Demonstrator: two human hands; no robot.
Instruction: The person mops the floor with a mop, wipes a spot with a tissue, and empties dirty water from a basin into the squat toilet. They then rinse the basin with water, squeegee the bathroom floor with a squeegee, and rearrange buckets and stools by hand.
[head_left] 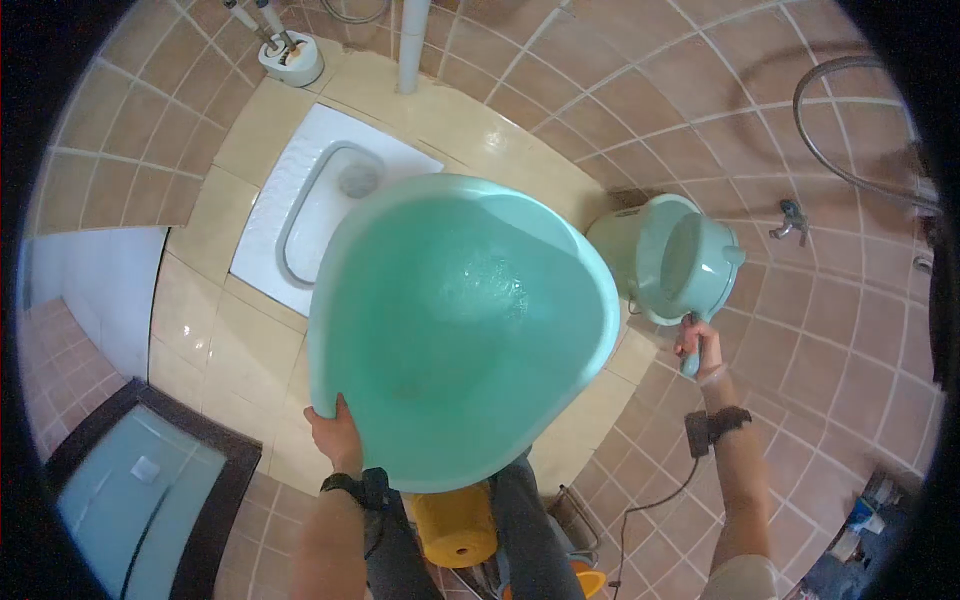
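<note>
A large light-green plastic basin (440, 390) fills the middle of the view, tilted so I look into its wet, shiny inside. My left hand (337, 436) grips its near left rim, thumb over the edge. My right hand (700, 348) is wrapped round the handle of a pale green water dipper (712, 275). The dipper is at the mouth of a light-green bucket (618, 242) beside the wall and hides part of its opening. How much water the bucket holds cannot be made out.
A white squat toilet (262, 225) is partly behind the basin. A yellow stool (455, 530) stands between my legs. On the right tiled wall are a tap (790, 222) and a shower hose (815, 140). A brush holder (292, 64) and a white pipe (412, 45) are at the back.
</note>
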